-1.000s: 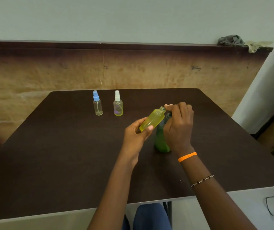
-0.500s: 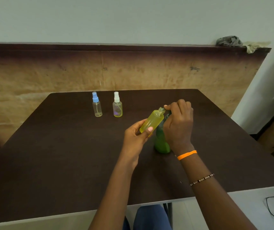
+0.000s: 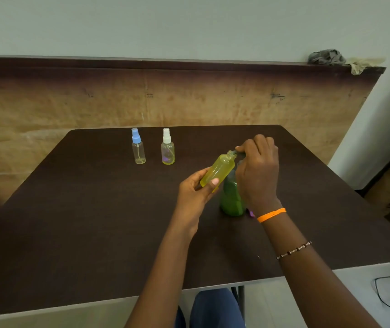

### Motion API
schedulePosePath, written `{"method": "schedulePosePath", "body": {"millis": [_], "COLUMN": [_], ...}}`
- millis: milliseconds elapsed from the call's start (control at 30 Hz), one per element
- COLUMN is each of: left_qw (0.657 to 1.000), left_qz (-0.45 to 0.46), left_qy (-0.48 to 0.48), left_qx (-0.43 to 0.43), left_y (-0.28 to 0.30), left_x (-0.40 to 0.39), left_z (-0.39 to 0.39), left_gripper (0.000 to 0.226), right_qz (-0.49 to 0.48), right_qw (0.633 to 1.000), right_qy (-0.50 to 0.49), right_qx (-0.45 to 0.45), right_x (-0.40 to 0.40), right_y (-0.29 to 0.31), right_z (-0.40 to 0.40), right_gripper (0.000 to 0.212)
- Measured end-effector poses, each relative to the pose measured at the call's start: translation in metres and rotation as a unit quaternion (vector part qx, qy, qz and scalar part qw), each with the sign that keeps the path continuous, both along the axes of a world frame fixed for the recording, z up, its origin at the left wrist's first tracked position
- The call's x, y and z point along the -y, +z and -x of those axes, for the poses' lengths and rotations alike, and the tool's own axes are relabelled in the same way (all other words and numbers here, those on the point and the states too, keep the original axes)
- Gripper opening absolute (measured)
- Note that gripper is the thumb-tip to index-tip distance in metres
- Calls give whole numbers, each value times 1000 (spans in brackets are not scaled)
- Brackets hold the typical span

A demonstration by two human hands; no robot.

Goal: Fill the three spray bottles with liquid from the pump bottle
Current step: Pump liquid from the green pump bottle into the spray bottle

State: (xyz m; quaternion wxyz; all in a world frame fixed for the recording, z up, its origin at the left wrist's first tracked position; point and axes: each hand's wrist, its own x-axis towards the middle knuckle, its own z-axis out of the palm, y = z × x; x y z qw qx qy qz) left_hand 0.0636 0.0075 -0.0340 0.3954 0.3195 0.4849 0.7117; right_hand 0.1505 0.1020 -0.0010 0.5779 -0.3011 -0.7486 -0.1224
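your left hand (image 3: 195, 192) holds a yellow bottle (image 3: 218, 170) with no cap, fingers and thumb curled round its bottom end; the bottle tilts up and to the right, with its open neck right by the spout of the green pump bottle (image 3: 231, 197); your right hand (image 3: 257, 171) sits on top of the pump bottle with fingers curled over the pump head, so most of the pump is hidden; the green bottle stands on the dark table (image 3: 94, 221), just behind and right of the yellow one; your two hands are close together but not touching; far back on the table stand two small spray bottles side by side, the blue-capped bottle (image 3: 138, 147) on the left and the white-capped bottle (image 3: 168, 147) on the right, both upright and well apart from your hands; each has a little yellow liquid at the bottom; something small and purple (image 3: 251, 213) peeks out by your right wrist, and i cannot tell what it is.
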Motion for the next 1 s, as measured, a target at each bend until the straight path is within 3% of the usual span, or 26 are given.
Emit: {"method": "schedulePosePath", "body": {"millis": [100,267,467,567,667,867,1000], "left_qw": [1000,1000,1000,1000,1000,1000,1000], "left_qz": [0,11,2,3,8,-4,-5], "left_qy": [-2,0,-4,-4,0,-7,-7], "left_qx": [2,8,3,4,11,15,22], "left_y": [-1,-2,2,0,-1,-1,-2], "left_x": [0,-2,-1,-1,-3,-1,-2], "left_z": [-1,-4,-3,-3,-4,-5,-4], "left_gripper": [30,35,34,31,30,30,33], "right_qz": [9,2,15,22,11,17,40], "right_qw": [1000,998,1000,999,998,999,999], "right_qy": [16,3,9,14,7,3,8], "right_qx": [7,-61,-7,-18,-64,-27,-18], "right_x": [1,4,3,3,4,6,6], "right_y": [1,-21,-1,-5,-19,-5,0], "right_z": [-4,2,-3,-4,0,-3,-4], "right_gripper": [22,54,25,29,48,26,26]}}
